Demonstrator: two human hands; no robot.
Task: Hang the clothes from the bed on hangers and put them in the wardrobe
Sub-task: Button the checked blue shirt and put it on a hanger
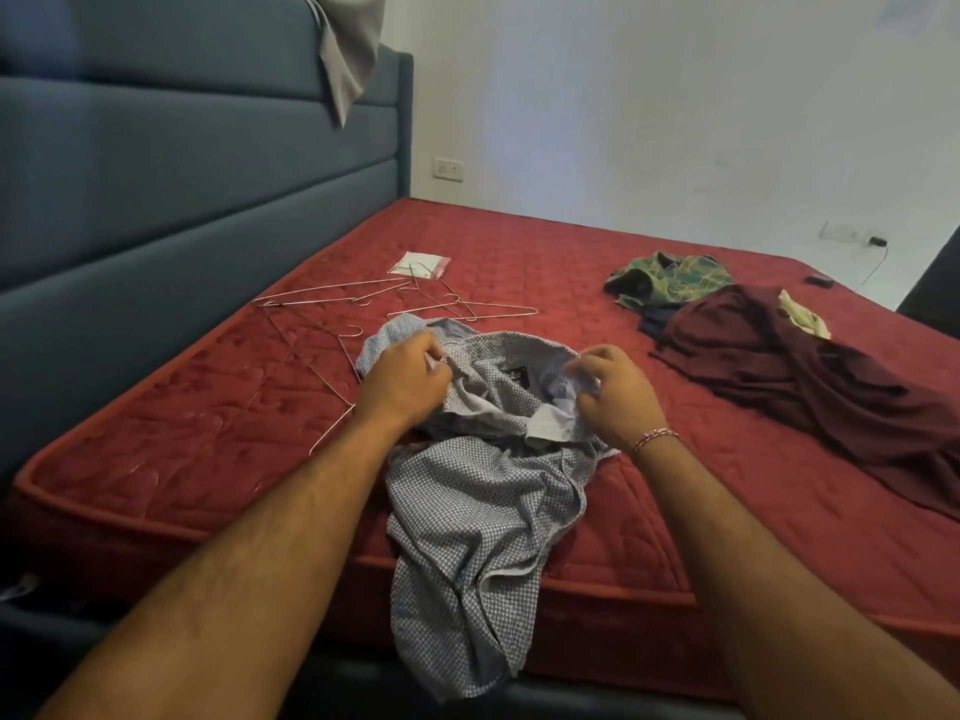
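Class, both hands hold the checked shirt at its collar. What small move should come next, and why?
Probably free the left hand to fetch a wire hanger lying just beyond it: the checked shirt is held open at the collar, with the right hand able to keep its grip.

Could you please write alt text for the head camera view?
Both hands, left and right, grip a checked shirt at the red mattress edge; wire hangers lie behind, other clothes to the right.

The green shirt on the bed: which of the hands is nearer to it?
Right. The right hand grips the checked shirt below and left of the green shirt; the left hand lies farther left.
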